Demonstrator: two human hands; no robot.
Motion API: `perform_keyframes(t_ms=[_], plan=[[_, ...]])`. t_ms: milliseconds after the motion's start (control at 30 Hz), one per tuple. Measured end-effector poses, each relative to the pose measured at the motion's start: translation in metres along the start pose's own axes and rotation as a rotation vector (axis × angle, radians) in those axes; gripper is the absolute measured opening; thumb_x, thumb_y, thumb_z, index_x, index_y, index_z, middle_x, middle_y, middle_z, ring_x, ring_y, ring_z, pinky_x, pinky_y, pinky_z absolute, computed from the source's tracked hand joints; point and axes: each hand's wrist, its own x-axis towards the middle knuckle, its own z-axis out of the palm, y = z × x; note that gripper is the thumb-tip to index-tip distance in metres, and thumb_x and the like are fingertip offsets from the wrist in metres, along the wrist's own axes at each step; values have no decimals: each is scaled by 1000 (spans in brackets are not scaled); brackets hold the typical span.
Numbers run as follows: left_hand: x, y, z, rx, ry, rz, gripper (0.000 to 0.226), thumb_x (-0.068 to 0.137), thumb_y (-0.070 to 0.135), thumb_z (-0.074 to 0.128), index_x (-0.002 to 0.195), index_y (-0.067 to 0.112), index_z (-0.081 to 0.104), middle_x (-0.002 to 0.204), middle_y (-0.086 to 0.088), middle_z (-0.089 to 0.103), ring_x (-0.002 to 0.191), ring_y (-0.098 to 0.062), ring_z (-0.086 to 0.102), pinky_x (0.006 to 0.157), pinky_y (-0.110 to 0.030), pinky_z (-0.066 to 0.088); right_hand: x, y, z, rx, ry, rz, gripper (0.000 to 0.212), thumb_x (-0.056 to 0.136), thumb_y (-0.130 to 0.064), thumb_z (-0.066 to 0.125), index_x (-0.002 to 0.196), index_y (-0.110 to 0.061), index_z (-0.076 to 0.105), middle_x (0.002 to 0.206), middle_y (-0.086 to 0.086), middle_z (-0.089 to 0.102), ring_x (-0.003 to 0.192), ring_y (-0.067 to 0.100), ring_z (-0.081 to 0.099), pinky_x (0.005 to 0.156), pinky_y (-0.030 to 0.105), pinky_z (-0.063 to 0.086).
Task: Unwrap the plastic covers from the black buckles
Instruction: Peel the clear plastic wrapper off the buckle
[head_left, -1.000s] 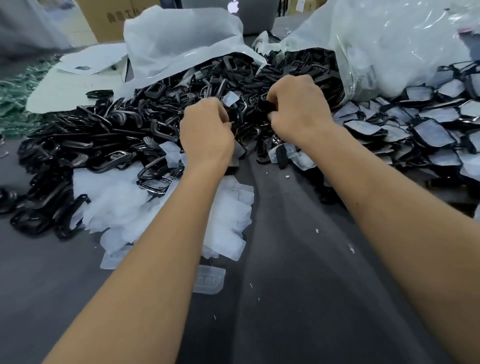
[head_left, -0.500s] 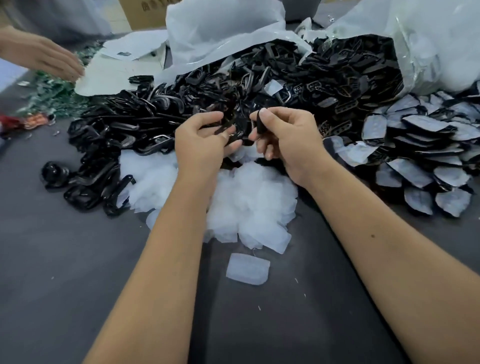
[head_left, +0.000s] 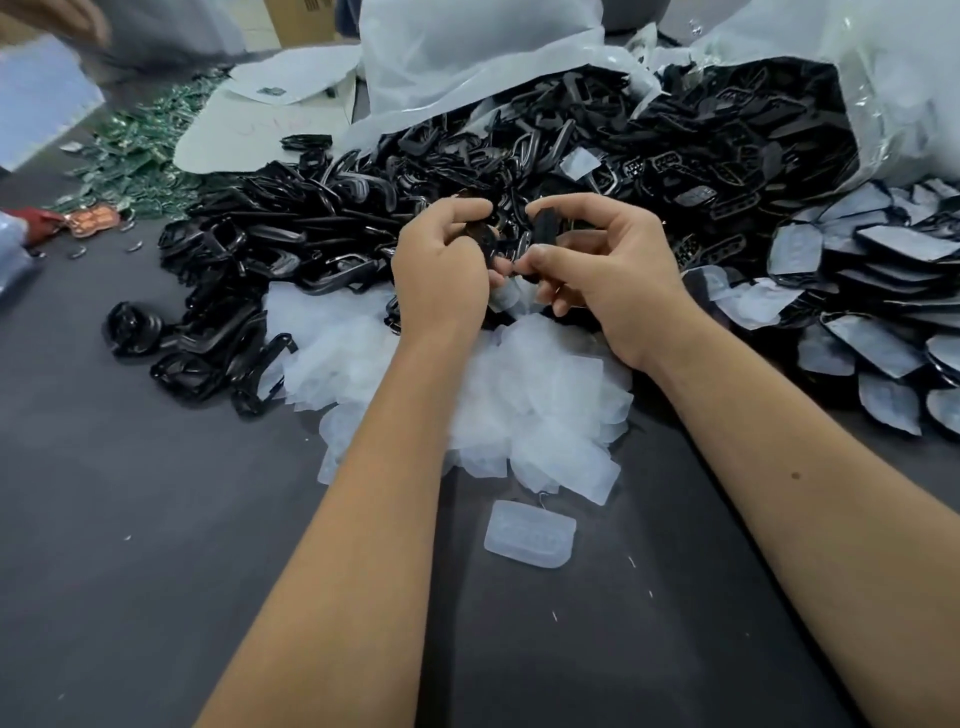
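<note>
Both grips pinched shut, left hand (head_left: 441, 260) and right hand (head_left: 608, 270), on one buckle (head_left: 543, 228) above the discarded covers (head_left: 519, 405) mid-counter; thin film may tear, or buckle slip into unwrapped pile (head_left: 322, 234).

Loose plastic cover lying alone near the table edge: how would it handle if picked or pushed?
The loose plastic cover looks thin and translucent, so probably very light and floppy. It keeps a moulded shape, so perhaps slightly springy. Lying flat on the dark table, it would likely slide, not roll.

No text can be read. The cardboard box (head_left: 298, 18) behind the white bag (head_left: 467, 57) bears a blurred black mark. Faint embossing on the loose plastic cover (head_left: 530, 535) is illegible.
</note>
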Motion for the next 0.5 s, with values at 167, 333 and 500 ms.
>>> perform_keyframes(t_ms=[167,333,500], plan=[[1,2,-2,-8,40,60,29,96,-9,49,108,6,71,90,-16,70,64,-16,66,71,-36,62,-2,0,1,-20,-23,-45,32,91,5,72,120,-8,71,86,25,75,54,22,60,46,28,49],[1,1,-4,32,122,179,17,89,-1,71,95,14,76,79,-14,75,74,-15,70,79,-37,61,0,2,2,-53,10,-48,6,100,-6,66,105,-4,68,72,11,71,48,22,57,41,27,44],[-1,4,-2,-80,97,144,12,90,-1,74,92,5,64,68,-8,68,66,-20,73,69,-38,62,4,2,2,52,98,-24,15,108,-11,53,94,-9,54,75,8,72,49,19,56,39,26,42]])
